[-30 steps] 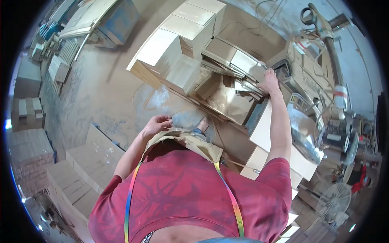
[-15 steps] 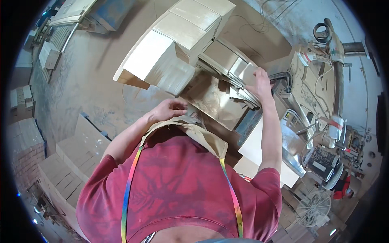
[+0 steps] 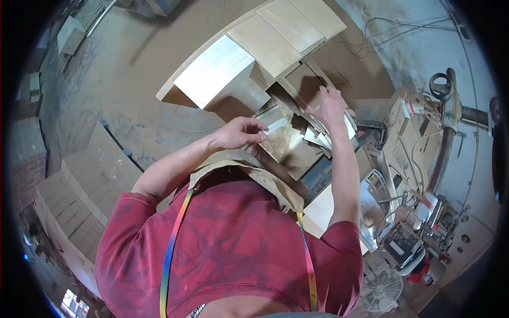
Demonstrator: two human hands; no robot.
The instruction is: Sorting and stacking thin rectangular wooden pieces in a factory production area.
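Left hand (image 3: 241, 132) pinching small panel (image 3: 277, 126); right hand (image 3: 330, 103) on stacked panels (image 3: 323, 135).

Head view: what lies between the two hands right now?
In the head view, fanned thin pale wooden boards fill the stretch between the left hand, which pinches a small pale strip, and the right hand resting on them.

The pale wooden boards stacked in a row (image 3: 254, 58) block the far side of the hands. To the right, a messy machine with wires and a round wheel (image 3: 429, 132) stands close. On the left, the dusty brown floor (image 3: 122, 90) is open, with room to pass.
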